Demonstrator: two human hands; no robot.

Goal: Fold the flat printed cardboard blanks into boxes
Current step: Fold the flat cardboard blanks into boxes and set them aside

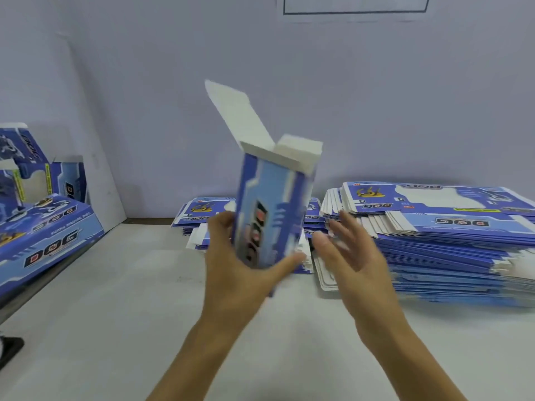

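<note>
At six o'clock, the upright box (269, 215), top flaps unclosed, is gripped at its base by the left hand (240, 264), while the right hand (353, 256), fingers spread, is held apart at three o'clock; a one-handed grip could let it collapse.

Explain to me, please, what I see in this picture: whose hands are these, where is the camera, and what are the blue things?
The camera sits on a person's head, looking down at their own hands. The left hand holds a half-folded box upright, its white top flaps still open. The right hand is open beside it, holding nothing. On the white table, at the right, lie stacks of flat blanks waiting to be folded. At the left stand finished boxes.
</note>
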